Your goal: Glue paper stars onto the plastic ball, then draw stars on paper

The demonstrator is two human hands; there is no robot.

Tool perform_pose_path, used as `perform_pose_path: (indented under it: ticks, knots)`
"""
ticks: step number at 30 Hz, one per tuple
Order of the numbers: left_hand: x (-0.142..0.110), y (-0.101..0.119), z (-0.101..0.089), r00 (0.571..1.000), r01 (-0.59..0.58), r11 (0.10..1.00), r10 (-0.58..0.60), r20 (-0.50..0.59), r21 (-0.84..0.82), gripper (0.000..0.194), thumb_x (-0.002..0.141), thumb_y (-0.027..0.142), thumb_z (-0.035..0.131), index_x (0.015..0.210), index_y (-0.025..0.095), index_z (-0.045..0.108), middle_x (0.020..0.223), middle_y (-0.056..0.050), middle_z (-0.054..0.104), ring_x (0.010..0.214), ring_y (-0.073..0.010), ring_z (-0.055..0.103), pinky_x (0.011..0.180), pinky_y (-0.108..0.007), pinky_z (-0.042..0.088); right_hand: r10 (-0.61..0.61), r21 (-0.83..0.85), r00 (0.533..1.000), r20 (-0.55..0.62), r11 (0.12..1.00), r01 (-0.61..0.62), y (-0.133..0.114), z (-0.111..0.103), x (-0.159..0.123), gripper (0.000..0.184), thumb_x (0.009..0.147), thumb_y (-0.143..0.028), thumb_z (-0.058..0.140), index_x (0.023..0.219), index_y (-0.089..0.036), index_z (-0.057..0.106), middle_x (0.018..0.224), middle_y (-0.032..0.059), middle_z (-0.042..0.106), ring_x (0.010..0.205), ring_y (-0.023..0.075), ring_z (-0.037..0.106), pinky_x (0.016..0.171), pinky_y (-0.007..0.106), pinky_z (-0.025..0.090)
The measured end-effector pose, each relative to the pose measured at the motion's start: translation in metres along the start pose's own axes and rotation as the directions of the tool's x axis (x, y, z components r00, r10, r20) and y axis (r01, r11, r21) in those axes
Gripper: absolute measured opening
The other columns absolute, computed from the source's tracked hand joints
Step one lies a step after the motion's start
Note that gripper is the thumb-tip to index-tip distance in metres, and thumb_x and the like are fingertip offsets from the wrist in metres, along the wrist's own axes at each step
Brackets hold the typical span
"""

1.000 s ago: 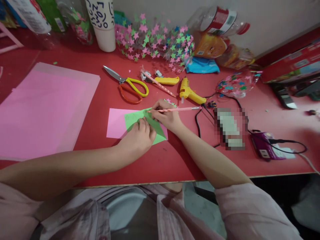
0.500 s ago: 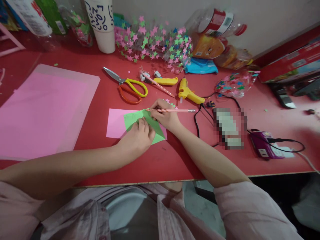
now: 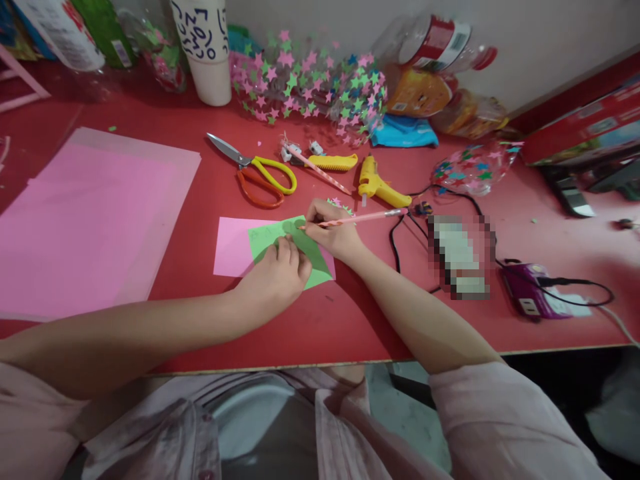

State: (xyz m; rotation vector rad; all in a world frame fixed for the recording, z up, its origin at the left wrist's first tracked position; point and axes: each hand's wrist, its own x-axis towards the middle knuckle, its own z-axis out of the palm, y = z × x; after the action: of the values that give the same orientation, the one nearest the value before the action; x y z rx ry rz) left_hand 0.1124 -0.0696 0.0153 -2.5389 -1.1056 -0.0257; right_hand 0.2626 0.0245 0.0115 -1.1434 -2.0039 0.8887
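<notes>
Right hand (image 3: 337, 240): was pinched around a pink pencil (image 3: 353, 220), frame centre.
Left hand (image 3: 280, 270): rested half-curled on green paper (image 3: 262, 241).
Scissors (image 3: 260, 161): lay upper left of centre.

The place looks like a craft corner, possibly at home: scissors (image 3: 253, 167), a glue gun (image 3: 381, 185), green paper (image 3: 260, 242) and pink sheets (image 3: 90, 227) share a red table (image 3: 320, 330) with a drink cup (image 3: 210, 70) and star-covered clear plastic (image 3: 307, 83).
</notes>
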Motion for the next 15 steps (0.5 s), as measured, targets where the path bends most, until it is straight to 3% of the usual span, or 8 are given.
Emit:
perform_pose_path:
  ticks: [15]
  knots:
    - [0.0009, 0.0001, -0.0016, 1.000, -0.003, 1.000, 0.002, 0.025, 0.010, 0.028, 0.088, 0.003, 0.040, 0.109, 0.000, 0.058, 0.115, -0.030, 0.064, 0.107, -0.0332, 0.066, 0.079, -0.039, 0.055, -0.028, 0.024, 1.000, 0.002, 0.999, 0.028, -0.0011, 0.0030, -0.0041, 0.011, 0.069, -0.016, 0.051, 0.063, -0.021, 0.043, 0.057, -0.0060, 0.044, 0.052, 0.0078, 0.036, 0.050, 0.024, 0.028]
